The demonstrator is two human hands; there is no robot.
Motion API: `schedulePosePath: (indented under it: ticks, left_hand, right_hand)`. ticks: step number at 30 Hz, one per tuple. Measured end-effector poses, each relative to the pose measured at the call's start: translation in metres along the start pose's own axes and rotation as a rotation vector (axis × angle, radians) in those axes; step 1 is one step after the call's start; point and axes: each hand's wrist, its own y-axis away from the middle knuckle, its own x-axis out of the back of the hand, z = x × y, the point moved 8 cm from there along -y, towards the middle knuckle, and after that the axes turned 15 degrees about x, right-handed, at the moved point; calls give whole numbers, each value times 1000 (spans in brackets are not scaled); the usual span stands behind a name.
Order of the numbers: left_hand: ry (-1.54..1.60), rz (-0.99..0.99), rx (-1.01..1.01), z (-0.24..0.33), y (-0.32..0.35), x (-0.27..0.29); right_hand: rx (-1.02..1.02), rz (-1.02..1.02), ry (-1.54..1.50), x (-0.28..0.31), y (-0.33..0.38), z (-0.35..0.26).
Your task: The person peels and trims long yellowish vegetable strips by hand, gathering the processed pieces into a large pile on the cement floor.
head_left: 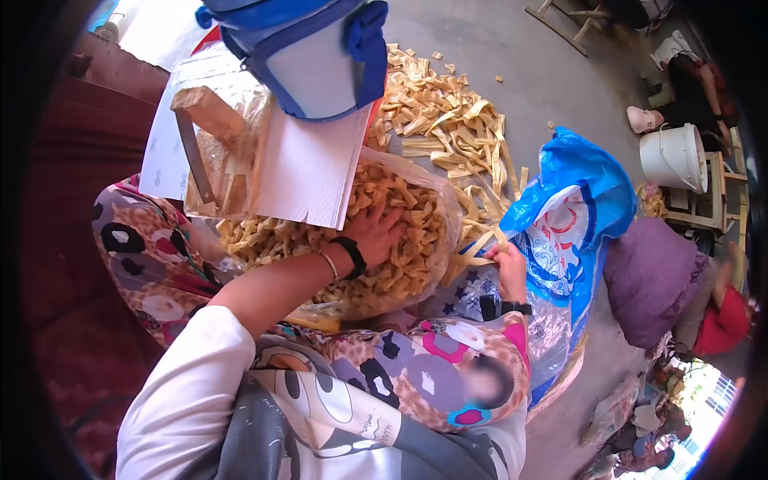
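Observation:
My left hand (379,236) rests with fingers spread on a heap of short, pale yellow cut pieces (308,240). The pieces fill a clear plastic bag (448,216) in front of my lap. To the right, my right hand (507,262) is closed on a few long pale yellow strips (480,250), beside a blue and white plastic sack (564,232). A metal blade (194,160) with a wooden block (210,112) stands over a white board (308,168), left of the heap. What exactly the strips are made of cannot be told.
More yellow strips (448,120) lie on the grey floor beyond the bag. A blue and white bag (308,64) sits on the board's far end. At right are a white bucket (674,158), a purple sack (652,280) and other people. A dark red surface (88,208) borders the left.

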Motion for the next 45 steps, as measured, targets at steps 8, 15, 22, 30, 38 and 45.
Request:
schedulePosePath:
  ticks: [8, 15, 22, 30, 38, 45]
  left_hand:
    - [143, 104, -79, -5, 16, 17]
    - [303, 150, -189, -6, 54, 65]
    - [594, 200, -280, -2, 89, 158]
    - [1025, 178, -540, 45, 136, 251]
    - [966, -63, -132, -39, 140, 204]
    - [810, 219, 131, -162, 170, 205]
  right_hand:
    - [243, 10, -215, 0, 74, -176]
    - [614, -44, -147, -6, 135, -349]
    - [878, -180, -439, -65, 197, -459]
    - [1070, -551, -718, -169, 301, -542]
    - [1547, 40, -261, -113, 339, -589]
    - [1289, 573, 899, -60, 228, -535]
